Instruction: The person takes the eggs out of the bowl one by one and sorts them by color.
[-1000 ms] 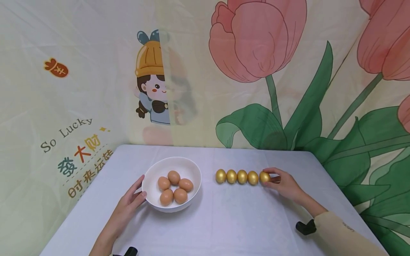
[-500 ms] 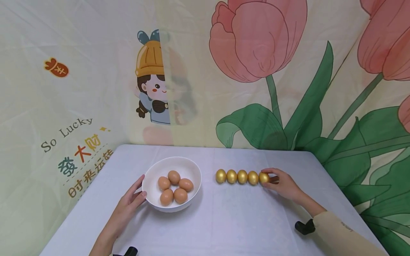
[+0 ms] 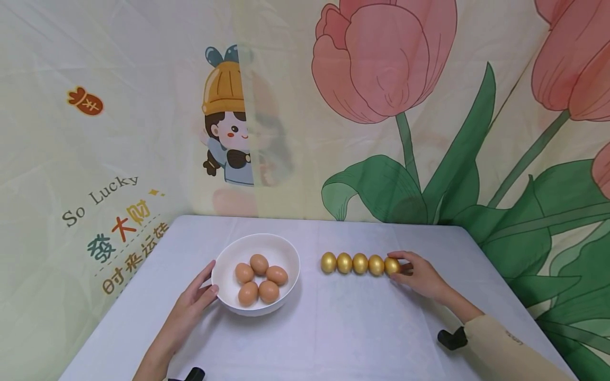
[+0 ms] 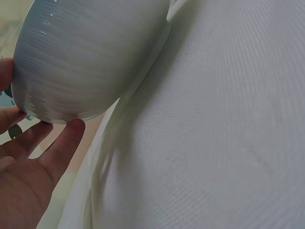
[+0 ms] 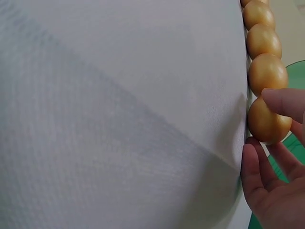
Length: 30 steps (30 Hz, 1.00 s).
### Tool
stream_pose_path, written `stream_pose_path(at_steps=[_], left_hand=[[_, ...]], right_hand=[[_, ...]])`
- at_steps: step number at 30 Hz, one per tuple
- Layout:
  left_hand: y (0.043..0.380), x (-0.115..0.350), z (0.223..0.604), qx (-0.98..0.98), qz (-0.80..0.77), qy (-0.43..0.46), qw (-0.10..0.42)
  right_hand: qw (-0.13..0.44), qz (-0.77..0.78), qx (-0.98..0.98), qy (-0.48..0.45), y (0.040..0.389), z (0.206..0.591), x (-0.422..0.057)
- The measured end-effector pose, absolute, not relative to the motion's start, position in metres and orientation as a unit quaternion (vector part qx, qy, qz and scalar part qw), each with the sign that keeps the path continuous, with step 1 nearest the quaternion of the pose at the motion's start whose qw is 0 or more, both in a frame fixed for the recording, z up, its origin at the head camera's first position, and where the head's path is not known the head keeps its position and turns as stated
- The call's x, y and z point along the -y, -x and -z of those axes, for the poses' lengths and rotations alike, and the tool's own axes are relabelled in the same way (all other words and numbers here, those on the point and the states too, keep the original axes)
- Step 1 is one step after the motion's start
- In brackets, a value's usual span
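On the left of the table stands a white bowl (image 3: 224, 291) with several brown eggs (image 3: 248, 293) in it. My left hand (image 3: 190, 307) touches the bowl's near-left side, fingers spread fairly straight against its outer wall; the left wrist view shows the fingertips (image 4: 74, 131) on the bowl (image 4: 90, 57). Right of the bowl, several golden eggs (image 3: 360, 263) stand in a row. My right hand (image 3: 426, 278) holds the rightmost golden egg (image 3: 392, 265) between thumb and fingers. In the right wrist view, that egg (image 5: 268, 121) sits against its neighbour (image 5: 268, 74).
A white cloth covers the table (image 3: 352, 333). Behind it hangs a printed backdrop (image 3: 286, 201) with tulips and a cartoon figure. Black wrist mounts show near both forearms.
My right hand has shifted slightly left with the rightmost golden egg, closing the small gap to the row. The left hand and bowl stay in place.
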<state>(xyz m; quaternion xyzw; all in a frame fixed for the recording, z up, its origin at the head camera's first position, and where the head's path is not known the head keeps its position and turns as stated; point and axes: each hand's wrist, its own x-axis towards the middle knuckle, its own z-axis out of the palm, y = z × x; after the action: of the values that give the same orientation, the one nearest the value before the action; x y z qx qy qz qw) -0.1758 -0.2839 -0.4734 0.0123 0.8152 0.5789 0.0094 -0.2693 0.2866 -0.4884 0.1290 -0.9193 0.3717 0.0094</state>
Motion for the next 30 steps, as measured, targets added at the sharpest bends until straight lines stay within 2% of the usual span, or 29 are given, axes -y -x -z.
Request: stream_pose_path(at_steps=[27, 30], left_hand=[[0.176, 0.284, 0.474, -0.816, -0.578, -0.012, 0.011], [0.177, 0.284, 0.475, -0.814, -0.58, -0.014, 0.008]], right_hand=[[-0.018, -0.366, 0.922, -0.128, 0.266, 0.476, -0.291], [-0.007, -0.35, 0.926, -0.139, 0.265, 0.47, -0.294]])
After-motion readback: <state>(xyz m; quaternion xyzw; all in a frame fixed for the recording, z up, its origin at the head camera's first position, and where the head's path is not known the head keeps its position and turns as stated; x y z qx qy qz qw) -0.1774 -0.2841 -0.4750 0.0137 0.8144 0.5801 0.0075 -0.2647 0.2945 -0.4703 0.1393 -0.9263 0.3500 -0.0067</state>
